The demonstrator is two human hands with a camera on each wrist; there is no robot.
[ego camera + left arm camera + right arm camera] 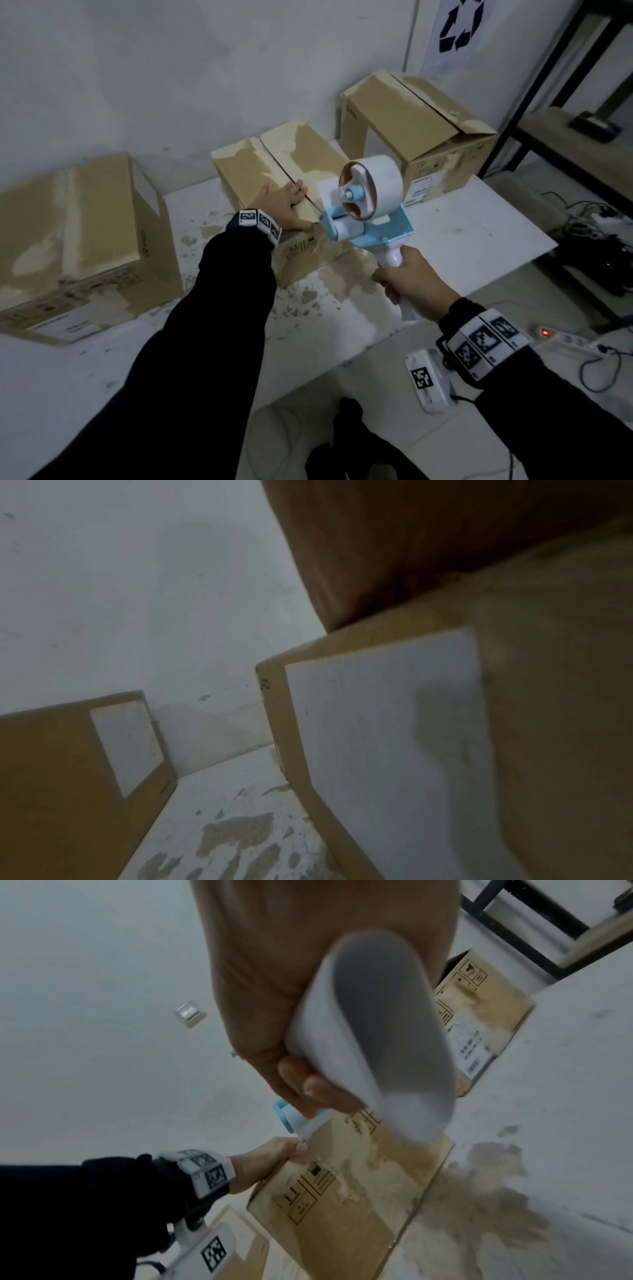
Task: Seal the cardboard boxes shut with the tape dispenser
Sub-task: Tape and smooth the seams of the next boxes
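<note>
Three cardboard boxes stand on a white table (479,219): a left box (78,236), a middle box (274,164) and a right box (411,113). My left hand (286,209) lies flat on the middle box's top, near its front edge beside the centre seam, fingers straight. My right hand (407,277) grips the white handle of a blue and white tape dispenser (366,202), its front end at the middle box's near top edge, close to my left thumb. In the right wrist view the handle (373,1047) fills my right hand (298,988); the left hand (270,1156) rests on the box (359,1191).
The wall runs right behind the boxes. A black metal shelf (565,102) stands at the far right. Cables and a power strip (565,339) lie on the floor to the right. The table top is stained brown around the middle box.
</note>
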